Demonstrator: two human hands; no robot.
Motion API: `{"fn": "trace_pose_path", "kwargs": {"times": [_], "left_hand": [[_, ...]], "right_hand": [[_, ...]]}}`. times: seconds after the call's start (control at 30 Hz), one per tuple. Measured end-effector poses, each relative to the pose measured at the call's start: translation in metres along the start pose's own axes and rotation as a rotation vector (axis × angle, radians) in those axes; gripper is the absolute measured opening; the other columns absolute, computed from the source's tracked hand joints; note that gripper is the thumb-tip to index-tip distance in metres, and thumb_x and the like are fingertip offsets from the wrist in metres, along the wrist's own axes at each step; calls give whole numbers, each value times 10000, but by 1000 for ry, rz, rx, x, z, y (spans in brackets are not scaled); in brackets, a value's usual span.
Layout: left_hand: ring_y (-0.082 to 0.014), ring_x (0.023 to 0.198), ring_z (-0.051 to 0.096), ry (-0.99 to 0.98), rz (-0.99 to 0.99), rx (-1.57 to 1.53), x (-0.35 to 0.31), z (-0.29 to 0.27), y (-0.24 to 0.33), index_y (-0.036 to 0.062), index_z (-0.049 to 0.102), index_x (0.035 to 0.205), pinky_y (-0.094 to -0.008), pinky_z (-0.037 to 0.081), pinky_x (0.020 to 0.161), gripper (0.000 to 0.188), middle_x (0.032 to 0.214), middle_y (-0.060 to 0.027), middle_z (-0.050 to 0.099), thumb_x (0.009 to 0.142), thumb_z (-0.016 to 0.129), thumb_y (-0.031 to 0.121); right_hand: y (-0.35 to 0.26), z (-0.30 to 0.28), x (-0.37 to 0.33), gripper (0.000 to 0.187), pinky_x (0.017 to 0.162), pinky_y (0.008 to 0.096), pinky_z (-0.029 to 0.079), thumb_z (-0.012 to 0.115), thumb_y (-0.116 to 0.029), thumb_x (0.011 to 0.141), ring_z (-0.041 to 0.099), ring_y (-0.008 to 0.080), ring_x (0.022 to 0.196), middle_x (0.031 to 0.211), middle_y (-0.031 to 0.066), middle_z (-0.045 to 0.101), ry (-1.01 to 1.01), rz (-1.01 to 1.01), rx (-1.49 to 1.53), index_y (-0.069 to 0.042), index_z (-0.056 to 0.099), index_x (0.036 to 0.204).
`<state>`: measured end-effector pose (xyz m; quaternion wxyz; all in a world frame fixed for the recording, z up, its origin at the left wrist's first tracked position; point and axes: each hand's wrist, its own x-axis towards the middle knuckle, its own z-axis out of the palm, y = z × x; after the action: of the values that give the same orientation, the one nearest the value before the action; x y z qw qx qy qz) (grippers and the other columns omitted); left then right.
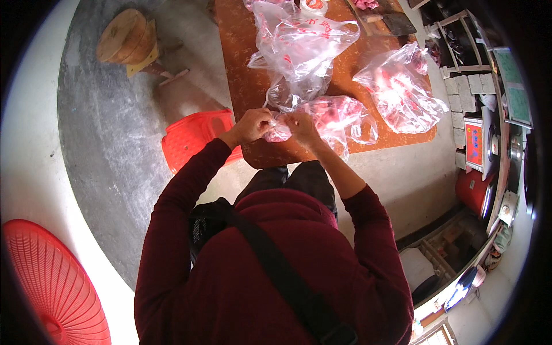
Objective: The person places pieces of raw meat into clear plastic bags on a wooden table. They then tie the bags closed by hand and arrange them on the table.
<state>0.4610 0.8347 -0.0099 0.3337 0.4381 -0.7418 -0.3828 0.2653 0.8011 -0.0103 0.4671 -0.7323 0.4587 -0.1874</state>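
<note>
Left hand (256,125) and right hand (302,127), fingers closed, pinch the small bag (279,135) near its top. I judge its closing unfinished; bigger bags (398,95) lie on the table (238,60)

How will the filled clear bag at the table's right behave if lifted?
The filled bag would probably flop, as its plastic looks thin and wrinkled. Its glossy surface may feel slippery. Lying slumped, it seems unlikely to roll.

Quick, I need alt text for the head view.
Left hand and right hand pinch a small plastic bag of pink contents over a brown table. Larger plastic bags lie beyond and rightward; a red stool stands left.
</note>
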Motion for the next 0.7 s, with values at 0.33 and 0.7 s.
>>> {"fn": "trace_pose_path", "kwargs": {"times": [0.33, 0.7], "left_hand": [[-167, 712, 595, 46, -257, -109, -7, -3, -7, -1, 620, 838, -274, 478, 636, 140, 793, -80, 599, 727, 691, 49], [-127, 726, 587, 168, -266, -108, -14, 1, -17, -7, 597, 877, -270, 476, 651, 101, 775, -72, 616, 783, 564, -25]], "right_hand": [[3, 16, 14, 146, 648, 329, 467, 685, -50, 752, 602, 233, 762, 801, 90, 606, 11, -401, 316, -46, 609, 878], [0, 26, 28, 135, 564, 339, 441, 659, -14, 675, 558, 237, 618, 670, 92, 553, 85, -383, 334, -46, 553, 751]]}}
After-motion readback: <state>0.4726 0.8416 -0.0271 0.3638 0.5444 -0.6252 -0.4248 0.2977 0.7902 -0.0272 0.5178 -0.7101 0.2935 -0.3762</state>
